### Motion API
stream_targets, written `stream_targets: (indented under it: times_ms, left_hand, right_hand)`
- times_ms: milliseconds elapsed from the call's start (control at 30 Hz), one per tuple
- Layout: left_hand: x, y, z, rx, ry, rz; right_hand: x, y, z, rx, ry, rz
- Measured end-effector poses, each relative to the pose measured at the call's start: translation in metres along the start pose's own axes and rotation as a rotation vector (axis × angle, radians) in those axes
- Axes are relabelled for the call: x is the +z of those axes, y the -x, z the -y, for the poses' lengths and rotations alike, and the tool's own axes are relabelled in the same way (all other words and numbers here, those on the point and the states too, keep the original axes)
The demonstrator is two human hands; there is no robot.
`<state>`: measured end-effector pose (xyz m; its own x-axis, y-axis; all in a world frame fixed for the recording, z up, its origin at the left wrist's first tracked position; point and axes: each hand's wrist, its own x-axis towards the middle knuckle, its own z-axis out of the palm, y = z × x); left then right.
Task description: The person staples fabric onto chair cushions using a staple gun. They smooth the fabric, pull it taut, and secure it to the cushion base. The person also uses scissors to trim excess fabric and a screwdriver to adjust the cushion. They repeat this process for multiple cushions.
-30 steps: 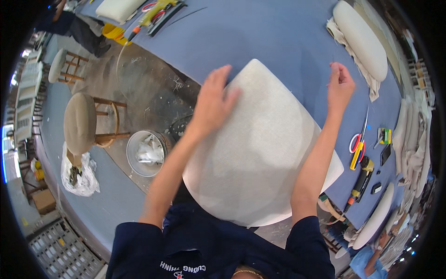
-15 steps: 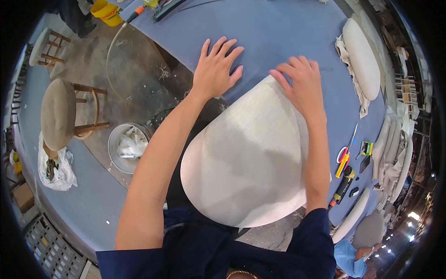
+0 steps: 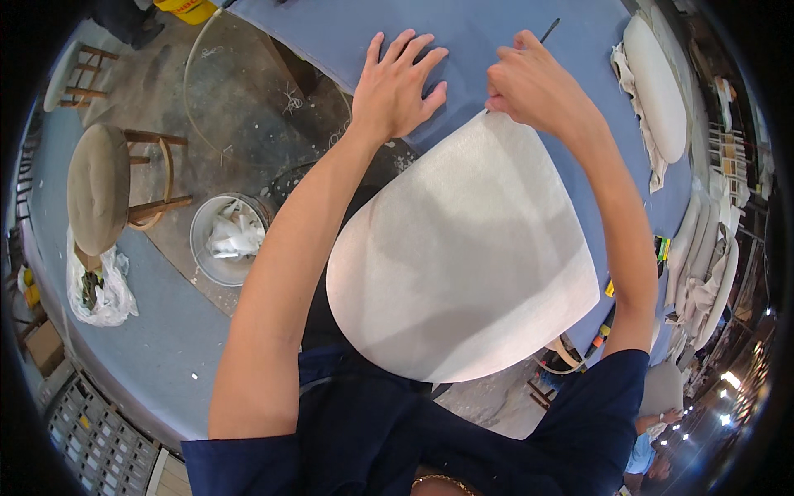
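Observation:
My left hand (image 3: 399, 87) lies flat on the blue table (image 3: 322, 29), fingers spread, holding nothing. A large off-white piece of fabric-like sheet (image 3: 463, 256), rounded on the near side and narrowing to a far corner, hangs over the table's near edge in front of my body. My right hand (image 3: 536, 87) is closed at that far corner, pinching it between thumb and fingers. From the top of this hand sticks out a thin dark rod (image 3: 550, 31); its other end is hidden by the fingers, so I cannot tell its kind.
A padded stool (image 3: 101, 190) and a bucket with white scraps (image 3: 231, 240) stand at left. A pale cushion (image 3: 653, 87) lies at far right, with more covered pads (image 3: 691, 248) nearer. A yellow bucket (image 3: 188, 10) and hose (image 3: 188, 103) are at far left.
My right hand has moved away from me and closed more tightly at the sheet's corner. The sheet has spread out to the right. My left hand stays flat on the table.

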<state>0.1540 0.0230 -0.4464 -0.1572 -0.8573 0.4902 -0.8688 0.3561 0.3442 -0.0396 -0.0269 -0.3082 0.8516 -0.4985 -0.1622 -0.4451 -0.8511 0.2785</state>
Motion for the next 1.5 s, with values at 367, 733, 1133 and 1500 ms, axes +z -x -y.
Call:
stream_targets:
  times_ms: [367,733,1133,1500]
  left_hand:
    - [-0.01,-0.013,-0.016,0.053,-0.029,0.081]
    - [0.002,-0.008,-0.012,0.102,-0.098,0.132]
    - [0.016,-0.008,-0.236,0.462,0.055,0.346]
    - [0.034,0.03,-0.426,0.853,0.307,0.778]
  right_hand:
    - [0.012,0.053,0.041,0.237,0.131,-0.384]
    - [0.017,0.266,0.293,1.406,-0.621,-0.538]
    - [0.024,0.381,0.34,1.872,-0.912,-0.741]
    - [0.069,0.401,0.317,2.045,-0.967,-1.126]
